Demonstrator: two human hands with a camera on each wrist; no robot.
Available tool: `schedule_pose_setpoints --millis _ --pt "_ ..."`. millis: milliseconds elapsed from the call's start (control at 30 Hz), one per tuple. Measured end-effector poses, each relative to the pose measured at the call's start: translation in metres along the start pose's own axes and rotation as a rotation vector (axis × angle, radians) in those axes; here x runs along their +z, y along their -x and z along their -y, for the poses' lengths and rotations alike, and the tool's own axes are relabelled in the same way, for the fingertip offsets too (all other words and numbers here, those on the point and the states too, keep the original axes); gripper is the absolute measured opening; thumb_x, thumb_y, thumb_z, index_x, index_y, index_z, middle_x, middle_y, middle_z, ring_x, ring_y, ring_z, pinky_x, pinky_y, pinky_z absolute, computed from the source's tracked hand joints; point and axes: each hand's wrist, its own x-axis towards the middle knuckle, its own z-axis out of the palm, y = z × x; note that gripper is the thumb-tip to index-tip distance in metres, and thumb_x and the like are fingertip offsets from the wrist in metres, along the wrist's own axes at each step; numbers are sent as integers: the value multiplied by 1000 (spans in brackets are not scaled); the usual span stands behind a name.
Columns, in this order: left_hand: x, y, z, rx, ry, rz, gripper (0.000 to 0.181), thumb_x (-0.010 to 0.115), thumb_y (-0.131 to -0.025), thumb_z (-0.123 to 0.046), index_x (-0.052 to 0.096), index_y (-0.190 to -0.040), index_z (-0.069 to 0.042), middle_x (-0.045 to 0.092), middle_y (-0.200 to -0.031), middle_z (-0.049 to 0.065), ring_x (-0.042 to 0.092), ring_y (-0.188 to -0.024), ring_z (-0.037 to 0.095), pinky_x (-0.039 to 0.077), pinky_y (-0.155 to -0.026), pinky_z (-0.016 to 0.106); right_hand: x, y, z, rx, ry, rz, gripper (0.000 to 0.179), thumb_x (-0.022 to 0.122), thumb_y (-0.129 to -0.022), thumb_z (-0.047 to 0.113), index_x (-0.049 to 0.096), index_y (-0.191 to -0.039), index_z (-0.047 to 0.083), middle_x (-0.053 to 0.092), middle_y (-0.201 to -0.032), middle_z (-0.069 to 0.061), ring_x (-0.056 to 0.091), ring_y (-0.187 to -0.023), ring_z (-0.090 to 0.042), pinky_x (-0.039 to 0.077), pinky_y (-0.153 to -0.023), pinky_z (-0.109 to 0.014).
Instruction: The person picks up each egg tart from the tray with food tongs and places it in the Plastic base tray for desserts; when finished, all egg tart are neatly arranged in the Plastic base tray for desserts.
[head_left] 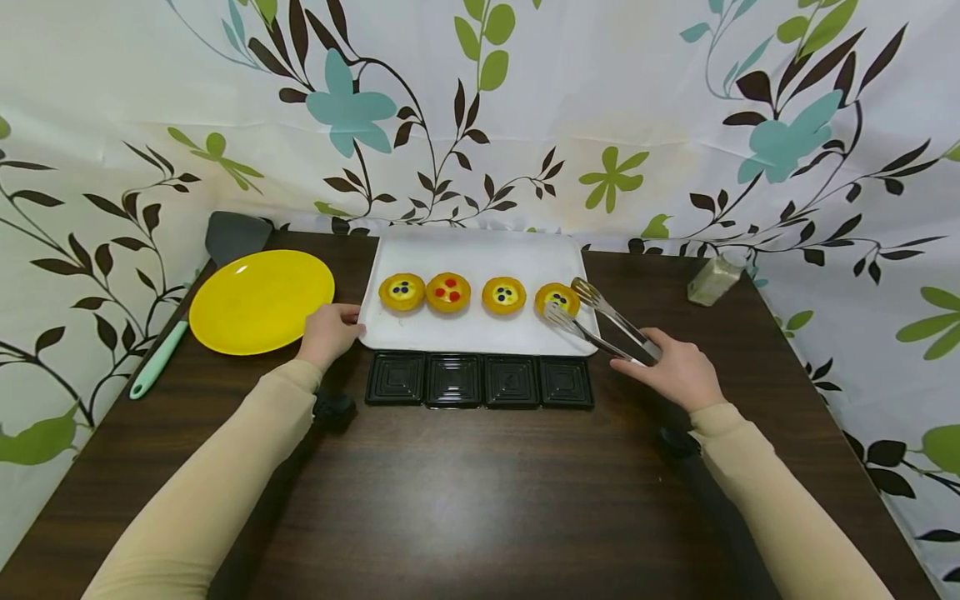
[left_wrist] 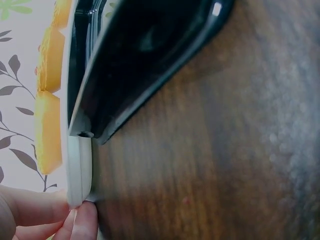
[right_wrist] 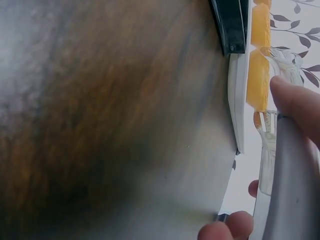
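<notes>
My left hand (head_left: 330, 335) pinches the left edge of a white rectangular tray (head_left: 480, 333), thumb on one side and fingers on the other in the left wrist view. A row of egg tarts sits on the tray: one with red dots (head_left: 447, 293), the others with dark blue dots, such as the tart (head_left: 503, 296) right of centre. Metal tongs (head_left: 617, 321) are in my right hand (head_left: 678, 371), gripped by their handles. Their spread tips straddle the rightmost tart (head_left: 557, 293), one tip overlapping its front in the head view.
Black square dishes (head_left: 454, 381) line the tray's front edge. A yellow plate (head_left: 258, 304) lies at left, over a spatula with a mint handle (head_left: 159, 360). A glass shaker (head_left: 715, 280) stands at the back right. A patterned curtain (head_left: 525, 125) hangs behind the dark table (head_left: 480, 500).
</notes>
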Motion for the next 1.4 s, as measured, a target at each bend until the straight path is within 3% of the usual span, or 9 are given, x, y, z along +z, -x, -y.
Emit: schedule_pose_setpoints --millis 300,533,833,1100,1267,1400 --pt "2 -2 -2 -1 -1 6 41 59 -92 -8 53 -128 9 60 -119 27 53 -102 37 47 -91 46 1 -8 2 9 32 -2 94 58 -73 75 48 -134 4 64 -99 -26 56 -69 -29 39 -52 -31" --pt "4 -2 -5 -5 9 6 41 59 -92 -9 53 -129 8 60 -120 27 53 -101 36 47 -91 46 2 -12 1 17 26 22 96 57 -72 76 48 -134 4 64 -100 -25 55 -70 -28 38 -53 -30" --pt "6 -2 -8 -2 12 14 41 59 -92 -9 53 -129 8 60 -121 27 52 -101 36 46 -92 46 -2 -10 -2 21 -23 12 95 59 -72 75 52 -135 4 62 -114 -25 55 -82 -30 43 -63 -36" --pt "2 0 -5 -4 14 22 42 58 -92 -9 52 -130 9 59 -121 27 53 -102 37 46 -92 46 -12 6 -2 -6 -70 -33 91 64 -72 70 53 -134 5 65 -91 -16 52 -74 -26 39 -59 -31" --pt "1 1 -4 -4 9 25 42 58 -92 -9 51 -130 9 59 -121 27 52 -101 37 46 -92 47 -15 19 -5 -37 -87 -45 86 68 -72 65 55 -132 4 52 -61 -4 46 -60 -20 35 -53 -29" --pt "0 1 -2 -4 12 20 43 59 -92 -9 51 -130 9 59 -120 28 52 -99 37 47 -90 47 -17 33 -9 -60 -93 -48 82 70 -73 61 56 -130 3 47 -58 -1 42 -56 -17 33 -49 -28"
